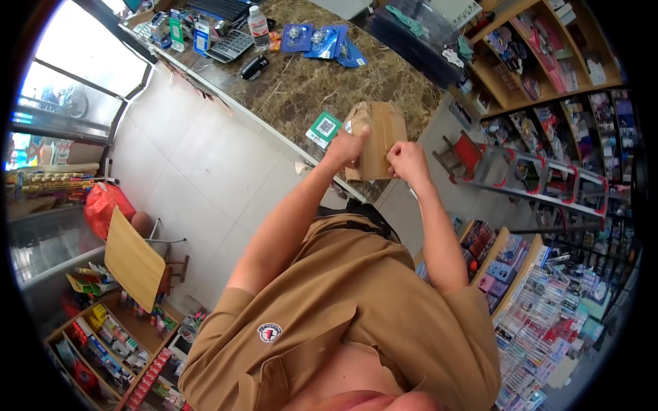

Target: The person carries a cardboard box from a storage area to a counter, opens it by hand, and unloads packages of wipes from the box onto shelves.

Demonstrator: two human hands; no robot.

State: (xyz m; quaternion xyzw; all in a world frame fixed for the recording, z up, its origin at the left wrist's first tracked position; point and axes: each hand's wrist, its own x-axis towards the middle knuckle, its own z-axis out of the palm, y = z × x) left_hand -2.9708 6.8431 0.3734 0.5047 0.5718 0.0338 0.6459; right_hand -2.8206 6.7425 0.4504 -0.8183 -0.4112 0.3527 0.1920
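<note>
A brown cardboard box (375, 133) rests near the edge of the marble-patterned counter (288, 89). My left hand (348, 146) grips its left side, with the thumb lying over the top face. At the right side of the box, my right hand (409, 163) is closed, its thumb and fingers pinched together against the cardboard. What those fingers pinch is too small to make out. Just left of the box lies a green and white QR code card (323, 129).
Farther along the counter are blue packets (324, 41), a water bottle (258, 26), a calculator (230, 45) and a black object (254, 68). A ladder (534, 177) leans at right near stocked shelves (541, 48). A wooden board (134, 260) stands at left.
</note>
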